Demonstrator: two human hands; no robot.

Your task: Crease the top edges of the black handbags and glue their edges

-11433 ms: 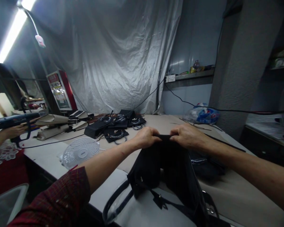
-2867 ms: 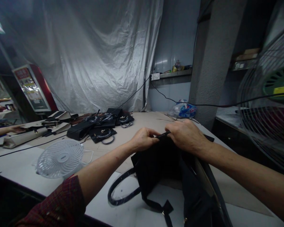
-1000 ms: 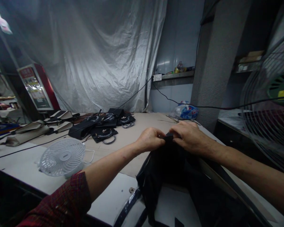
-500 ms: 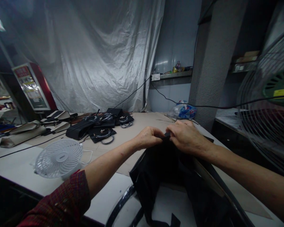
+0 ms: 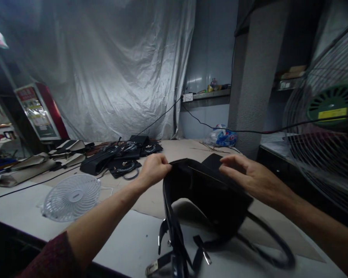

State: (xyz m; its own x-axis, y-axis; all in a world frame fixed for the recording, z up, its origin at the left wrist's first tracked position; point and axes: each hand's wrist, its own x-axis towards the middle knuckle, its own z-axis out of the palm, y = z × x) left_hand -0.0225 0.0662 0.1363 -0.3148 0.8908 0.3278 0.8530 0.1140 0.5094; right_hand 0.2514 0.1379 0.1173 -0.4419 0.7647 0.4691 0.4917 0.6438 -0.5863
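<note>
A black handbag [image 5: 211, 197] lies on the table [image 5: 127, 243] in front of me, its opening turned up, with straps and metal buckles trailing towards me. My left hand [image 5: 154, 169] is closed on the bag's left top edge and holds it up. My right hand [image 5: 249, 178] hovers at the bag's right top edge with fingers stretched out and slightly blurred, touching or just above the rim.
A small white fan [image 5: 72, 197] lies on the table at the left. Several black bags [image 5: 123, 154] and beige pieces [image 5: 26, 168] sit further back. A large standing fan [image 5: 327, 116] is at the right, a concrete pillar [image 5: 252, 77] behind, a cable [image 5: 214, 127] crossing.
My hands have parted: the left pulled the bag's edge leftward, the right let go and opened. The bag has turned and dropped lower, its handles and straps now spread on the table.
</note>
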